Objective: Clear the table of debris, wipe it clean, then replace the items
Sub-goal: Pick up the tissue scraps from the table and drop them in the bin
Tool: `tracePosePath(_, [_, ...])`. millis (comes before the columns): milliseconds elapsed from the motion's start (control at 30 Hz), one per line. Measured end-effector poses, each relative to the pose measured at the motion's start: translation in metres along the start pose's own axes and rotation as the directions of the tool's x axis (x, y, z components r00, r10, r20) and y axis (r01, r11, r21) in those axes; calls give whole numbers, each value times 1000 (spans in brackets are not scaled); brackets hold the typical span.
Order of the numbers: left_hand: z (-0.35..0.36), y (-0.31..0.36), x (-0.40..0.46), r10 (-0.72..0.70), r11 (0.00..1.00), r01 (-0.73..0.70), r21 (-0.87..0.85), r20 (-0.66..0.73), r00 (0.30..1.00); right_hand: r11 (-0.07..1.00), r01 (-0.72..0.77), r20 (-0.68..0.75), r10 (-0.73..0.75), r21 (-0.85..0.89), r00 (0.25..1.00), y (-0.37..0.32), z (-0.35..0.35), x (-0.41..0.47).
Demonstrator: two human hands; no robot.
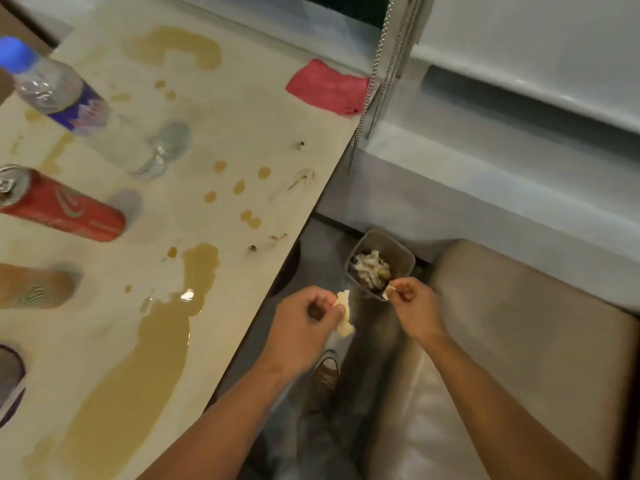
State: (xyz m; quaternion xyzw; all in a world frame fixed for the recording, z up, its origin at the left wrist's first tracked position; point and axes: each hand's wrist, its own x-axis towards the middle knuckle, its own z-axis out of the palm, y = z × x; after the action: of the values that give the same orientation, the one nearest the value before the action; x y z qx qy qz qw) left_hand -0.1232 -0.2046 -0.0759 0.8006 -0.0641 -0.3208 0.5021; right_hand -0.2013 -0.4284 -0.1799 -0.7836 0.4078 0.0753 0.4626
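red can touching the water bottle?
Apart. The head view shows bare, stained tabletop between the red can and the water bottle, both standing on the table's left side.

One bottle (65,95), two cans (69,213), one cloth (329,86).

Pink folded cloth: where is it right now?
In the head view, the pink folded cloth lies at the table's far right edge, beside the hanging bead chain.

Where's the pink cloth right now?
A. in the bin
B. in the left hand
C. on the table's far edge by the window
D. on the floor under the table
C: the pink cloth lies on the table near its far edge, untouched, while the left hand and right hand hold paper scraps over the bin.
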Motion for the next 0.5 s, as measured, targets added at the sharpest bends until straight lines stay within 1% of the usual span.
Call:
tracePosePath(133, [49,-14,51,-37,997,35,63,29,999,999,-33,-38,31,-35,999,39,2,61])
tracePosePath(233, [82,-24,86,-67,986,65,156,5,998,997,-59,38,61,-49,997,48,0,84])
tracePosePath(300, [101,-31,107,-76,978,75,196,-4,997,997,-72,79,74,-28,994,58,0,90])
tracePosePath(433, [135,-45,144,-75,958,79,274,-26,997,997,-73,71,71,20,995,85,2,78])
tracePosePath(500, [148,-50,163,-72,947,78,310,-32,997,996,-84,102,80,37,992,94,0,62])
